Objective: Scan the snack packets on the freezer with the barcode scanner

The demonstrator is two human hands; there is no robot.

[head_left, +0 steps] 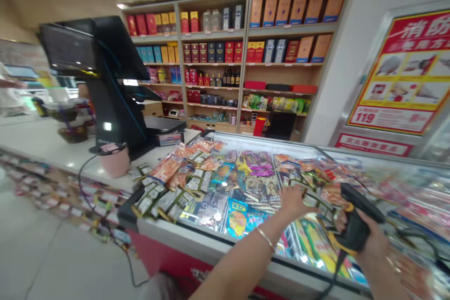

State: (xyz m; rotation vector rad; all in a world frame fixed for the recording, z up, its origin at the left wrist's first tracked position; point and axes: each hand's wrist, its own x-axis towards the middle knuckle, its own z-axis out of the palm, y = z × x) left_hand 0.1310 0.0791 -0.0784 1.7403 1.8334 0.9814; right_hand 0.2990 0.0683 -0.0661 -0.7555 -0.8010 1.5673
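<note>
Scanner [356,227], black with yellow trim, above freezer chest [168,230]; right hand [374,239] wrapped round its grip; nose apparently far-left, head's long axis slanting to near right; left hand [293,204] spread wide over packets [319,200], contact unclear from here; step, I'd judge, choosing a packet; next calls for pinching one.

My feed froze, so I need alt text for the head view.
The right hand holds a black-and-yellow scanner above a glass-topped case, while the left hand stretches over packets spread across it. A terminal and pink pot stand on the counter at left; stocked shelves stand behind.
</note>
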